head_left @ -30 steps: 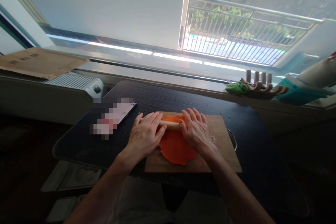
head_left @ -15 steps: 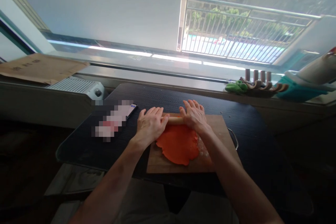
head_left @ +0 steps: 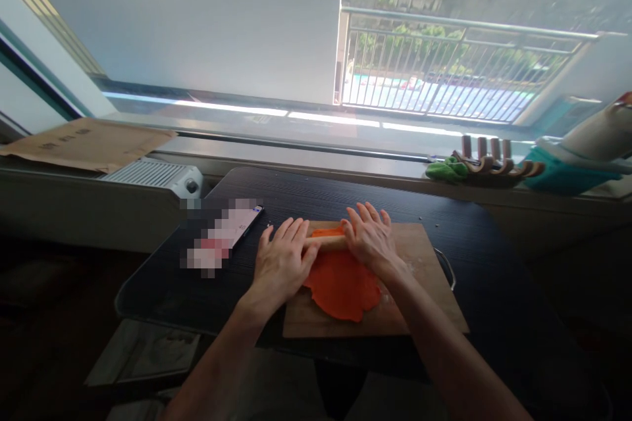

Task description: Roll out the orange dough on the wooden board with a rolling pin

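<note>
A pale wooden rolling pin (head_left: 326, 243) lies crosswise over a flat sheet of orange dough (head_left: 343, 286). My left hand (head_left: 284, 253) holds down the pin's left end, its fingers reaching forward over it and the thumb on the near side. On the other end, my right hand (head_left: 370, 237) presses with its palm, fingers spread past the pin. Both ends of the pin are hidden under my hands. Beneath the dough is a wooden board (head_left: 427, 289), and a strip of orange shows beyond the pin.
The board rests on a dark table (head_left: 172, 293). A phone (head_left: 232, 233), partly blurred out, lies to the left. Along the window sill are a green cloth (head_left: 447, 170), a brown rack (head_left: 494, 171) and a teal container (head_left: 570, 168). A metal handle (head_left: 447, 268) sticks out at the board's right.
Both hands have drawn the rolling pin slightly towards me over the dough, so more orange shows beyond it. The whole view has shifted a little downward in the picture.
</note>
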`<state>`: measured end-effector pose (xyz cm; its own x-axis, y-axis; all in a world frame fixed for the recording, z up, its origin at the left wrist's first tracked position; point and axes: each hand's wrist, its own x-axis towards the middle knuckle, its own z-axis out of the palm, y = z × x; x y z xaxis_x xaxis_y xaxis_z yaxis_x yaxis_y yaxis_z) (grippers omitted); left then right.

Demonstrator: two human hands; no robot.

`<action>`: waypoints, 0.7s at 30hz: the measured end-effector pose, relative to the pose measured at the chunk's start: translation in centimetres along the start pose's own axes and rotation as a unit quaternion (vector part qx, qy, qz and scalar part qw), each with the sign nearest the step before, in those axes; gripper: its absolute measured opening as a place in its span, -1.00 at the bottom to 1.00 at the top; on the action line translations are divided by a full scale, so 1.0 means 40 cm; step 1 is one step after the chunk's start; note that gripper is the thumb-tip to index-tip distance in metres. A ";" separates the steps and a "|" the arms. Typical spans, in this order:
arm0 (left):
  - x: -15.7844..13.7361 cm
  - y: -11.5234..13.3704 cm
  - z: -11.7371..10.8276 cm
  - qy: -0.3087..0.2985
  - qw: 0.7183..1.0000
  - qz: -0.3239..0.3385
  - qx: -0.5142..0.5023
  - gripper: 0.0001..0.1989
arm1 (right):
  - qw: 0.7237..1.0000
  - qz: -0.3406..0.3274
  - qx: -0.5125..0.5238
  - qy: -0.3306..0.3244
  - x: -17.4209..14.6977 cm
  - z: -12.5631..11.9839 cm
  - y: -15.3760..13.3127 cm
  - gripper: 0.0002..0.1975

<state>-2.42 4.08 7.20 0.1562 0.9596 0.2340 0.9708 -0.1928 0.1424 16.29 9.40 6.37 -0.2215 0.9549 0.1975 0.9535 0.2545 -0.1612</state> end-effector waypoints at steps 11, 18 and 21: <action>-0.147 -0.007 -0.023 0.017 0.996 0.093 0.007 -0.53 | 0.996 -0.065 0.035 0.058 -0.197 0.000 0.004 -0.53; -0.026 -0.002 0.003 0.028 0.999 0.021 0.004 -0.52 | 0.999 -0.013 0.010 0.031 -0.077 0.001 -0.006 -0.55; 0.036 0.003 0.000 0.030 1.000 0.007 0.001 -0.53 | 1.000 0.011 -0.002 0.011 0.001 -0.002 -0.012 -0.55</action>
<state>-2.07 5.41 7.57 0.1583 0.9426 0.2938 0.9689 -0.2056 0.1376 15.83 9.32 6.52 -0.1961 0.9568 0.2148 0.9589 0.2330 -0.1622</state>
